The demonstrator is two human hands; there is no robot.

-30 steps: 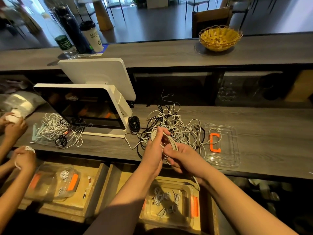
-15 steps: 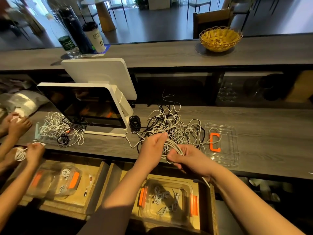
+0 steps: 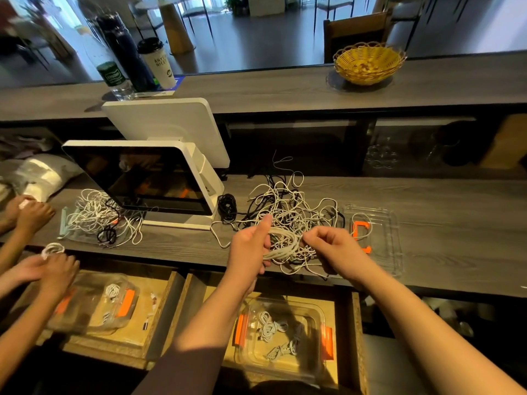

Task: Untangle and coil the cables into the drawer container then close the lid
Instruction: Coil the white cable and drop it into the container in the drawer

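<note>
L hand (image 3: 251, 249) has its grip closed round a part-wound coil of white cable (image 3: 281, 243), thumb up, fingers wrapped under the loops. R hand (image 3: 332, 246) sits just beside it to the right, fingertips pinching the loose run of the same cable where it leaves the coil. Both work at the near edge of the bench (image 3: 456, 223), right over the front of the tangle (image 3: 288, 206), a heap of white and black cables spread behind and to the right of the hands. Coil's long axis runs roughly left-right, from L palm toward R fingers, so the next wrap looks like R's job: it's nearer the free end, and the slack trails back into the heap behind it. The container (image 3: 285, 334) sits in the open drawer (image 3: 355, 323) directly below the hands, toward the person, with about 3 small bundles already in. Its clear lid (image 3: 379, 240) w/ orange clips lies flat on the bench just right of R hand. Judging by the heap, plenty left to do. Snag risk: the loose run may still be caught among other loops. Someone else's hands (image 3: 48, 269) work a 2nd pile at far left.
</note>
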